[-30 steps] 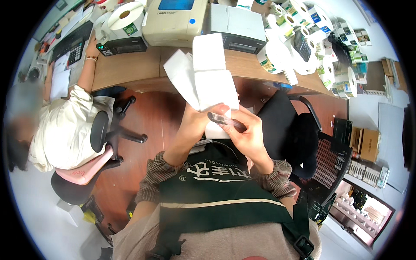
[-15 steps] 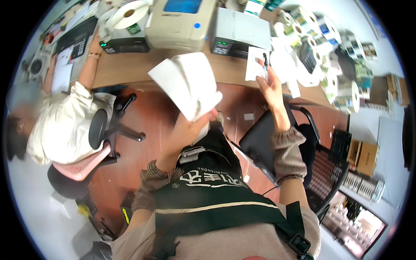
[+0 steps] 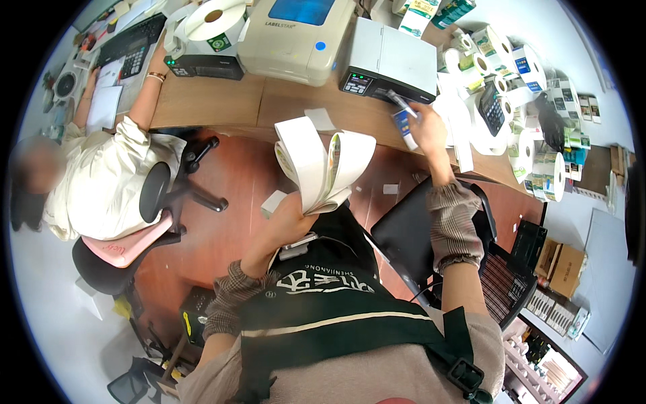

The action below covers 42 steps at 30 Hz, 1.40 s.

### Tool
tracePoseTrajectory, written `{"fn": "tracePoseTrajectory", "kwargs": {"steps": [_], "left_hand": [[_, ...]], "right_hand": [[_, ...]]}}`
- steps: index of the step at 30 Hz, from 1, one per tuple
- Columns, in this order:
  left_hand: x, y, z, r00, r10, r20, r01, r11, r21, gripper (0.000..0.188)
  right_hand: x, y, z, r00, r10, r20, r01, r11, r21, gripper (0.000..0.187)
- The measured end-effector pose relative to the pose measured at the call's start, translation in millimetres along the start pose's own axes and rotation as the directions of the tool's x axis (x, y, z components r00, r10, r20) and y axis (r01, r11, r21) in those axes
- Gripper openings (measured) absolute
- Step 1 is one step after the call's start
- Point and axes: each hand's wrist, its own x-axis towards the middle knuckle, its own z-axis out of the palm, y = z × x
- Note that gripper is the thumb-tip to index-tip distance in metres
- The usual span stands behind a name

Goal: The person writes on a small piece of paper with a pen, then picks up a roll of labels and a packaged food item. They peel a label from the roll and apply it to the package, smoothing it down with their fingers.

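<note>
My left hand (image 3: 293, 219) is closed around the bottom of a thick looped strip of labels (image 3: 303, 158). Its white backing faces out, and coloured print shows inside the loops. The strip stands up in front of my apron, short of the desk edge. Over the desk's front edge, my right hand (image 3: 431, 131) has its fingers closed on a pen (image 3: 402, 104), blurred by motion. A small blue-and-white label (image 3: 405, 128) is at the same fingertips; whether they grip it too is hard to see. Behind the pen stands a grey label printer (image 3: 393, 57).
A beige label printer (image 3: 296, 40) and another printer (image 3: 205, 66) bearing a label roll (image 3: 215, 23) line the wooden desk (image 3: 222, 104). Label rolls crowd the right, with a calculator (image 3: 491, 111). A black chair (image 3: 410, 229) stands close by. A seated person (image 3: 114, 182) works at left.
My left hand has turned the label strip upright, so its loops fan open. My right hand has shifted slightly lower; the paper near it now shows a blue side and the pen tilts left.
</note>
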Motion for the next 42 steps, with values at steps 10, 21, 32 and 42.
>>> {"fn": "tracePoseTrajectory", "kwargs": {"steps": [10,21,32,42], "left_hand": [[-3.0,-15.9,0.2,0.998,-0.059,-0.023,0.057,0.996,-0.068,0.030],[-14.0,-7.3,-3.8,0.965,0.055,0.256,-0.080,0.993,0.091,0.032],[-27.2,2.9,-11.0,0.930,-0.040,0.366,0.087,0.990,-0.114,0.024],[-2.0,-4.0,10.6,0.861,0.037,0.508,0.106,0.963,-0.249,0.024]], "right_hand": [[-28.8,36.8,78.5,0.980,-0.192,-0.052,0.196,0.978,0.075,0.042],[-24.2,-119.9,-56.1,0.574,-0.687,0.446,0.031,0.562,0.827,0.031],[-73.3,-117.3,-104.7,0.836,-0.380,0.396,-0.203,0.455,0.867,0.019],[-116.4,-5.4,-235.1,0.675,0.469,-0.569,0.431,0.375,0.821,0.030]]}}
